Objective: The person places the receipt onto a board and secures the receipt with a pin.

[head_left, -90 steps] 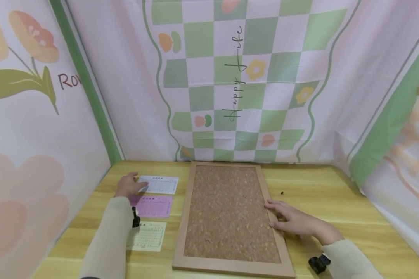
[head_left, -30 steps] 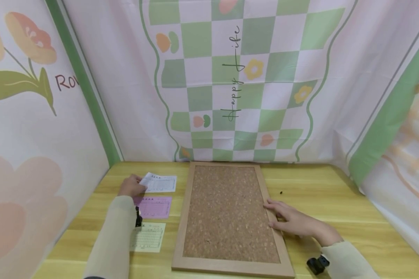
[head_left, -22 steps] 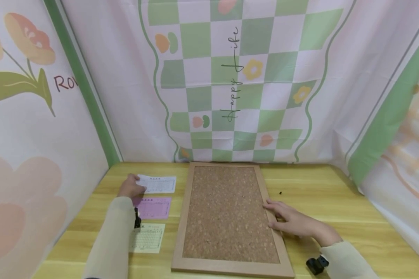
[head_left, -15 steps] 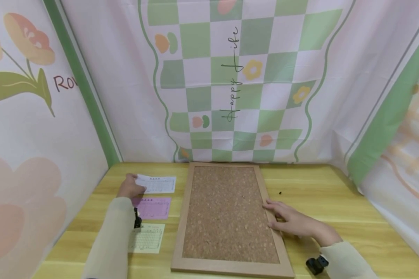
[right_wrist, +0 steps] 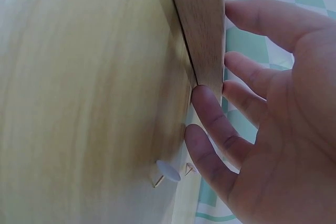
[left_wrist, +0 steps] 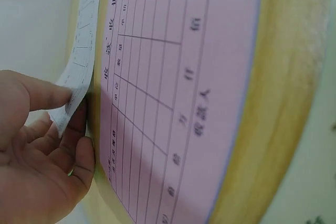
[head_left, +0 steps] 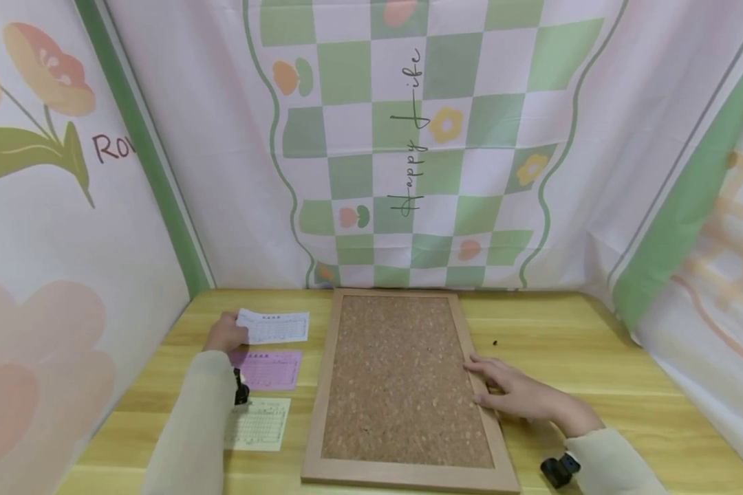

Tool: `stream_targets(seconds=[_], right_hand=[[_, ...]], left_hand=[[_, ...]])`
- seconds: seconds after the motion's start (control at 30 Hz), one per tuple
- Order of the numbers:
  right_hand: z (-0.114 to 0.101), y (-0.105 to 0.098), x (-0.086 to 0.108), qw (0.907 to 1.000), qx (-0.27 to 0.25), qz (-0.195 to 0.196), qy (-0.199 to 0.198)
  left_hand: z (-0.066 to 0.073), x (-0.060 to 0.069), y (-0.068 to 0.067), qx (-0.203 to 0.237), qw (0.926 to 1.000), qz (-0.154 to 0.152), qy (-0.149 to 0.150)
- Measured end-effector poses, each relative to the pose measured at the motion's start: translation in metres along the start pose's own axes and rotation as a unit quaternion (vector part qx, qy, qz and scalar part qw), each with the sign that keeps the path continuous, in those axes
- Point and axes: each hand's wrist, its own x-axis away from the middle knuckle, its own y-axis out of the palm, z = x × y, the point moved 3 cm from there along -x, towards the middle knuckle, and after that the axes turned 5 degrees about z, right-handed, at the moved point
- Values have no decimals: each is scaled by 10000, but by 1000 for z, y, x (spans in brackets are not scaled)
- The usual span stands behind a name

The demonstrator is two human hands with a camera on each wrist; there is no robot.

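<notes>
At the far left of the table, my left hand [head_left: 225,333] pinches the left end of a white receipt slip [head_left: 276,327]. The left wrist view shows the thumb [left_wrist: 50,97] on top and the fingers beneath, with the slip's corner [left_wrist: 62,119] bent up. A pink receipt slip [head_left: 269,370] lies just nearer, and a pale yellow slip [head_left: 257,424] nearer still, its left part hidden by my sleeve. My right hand [head_left: 523,390] rests loosely spread against the right side of the wood-framed cork board [head_left: 408,378]; its fingertips touch the frame [right_wrist: 205,30].
Two thumbtacks, one white [right_wrist: 168,170] and one smaller in view [right_wrist: 189,168], stand on the table near the frame in the right wrist view. A tiny dark object [head_left: 494,342] lies right of the board. Printed curtains [head_left: 433,172] enclose the table's back and sides.
Three seconds ago my left hand lay over the white slip's left end; now that end is pinched and raised, and the hand sits slightly further left. The right hand has stayed on the frame.
</notes>
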Motion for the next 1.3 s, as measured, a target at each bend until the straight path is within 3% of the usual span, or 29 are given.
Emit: stream_targets(seconds=[0.2,0.43,0.63,0.87,1.3], right_hand=[[-1,0,-1,9996,-269,-91,64],[2,2,-1,10000,-19,-68,-22],[-2,1,-1,9999,-57,-81,-35],[-5,-1,-2,9987,-295,-241,340],[-4,-2,-1,9988,-246,-223,373]], left_hand=[[2,1,-2,-103,9999,-18,18],[3,2,-3,-287,9996,42,12],[2,-1,-2,-47,10000,59,-20],[2,-4,-6,92,9998,171,24],[13,6,-12,880,9956,-4,322]])
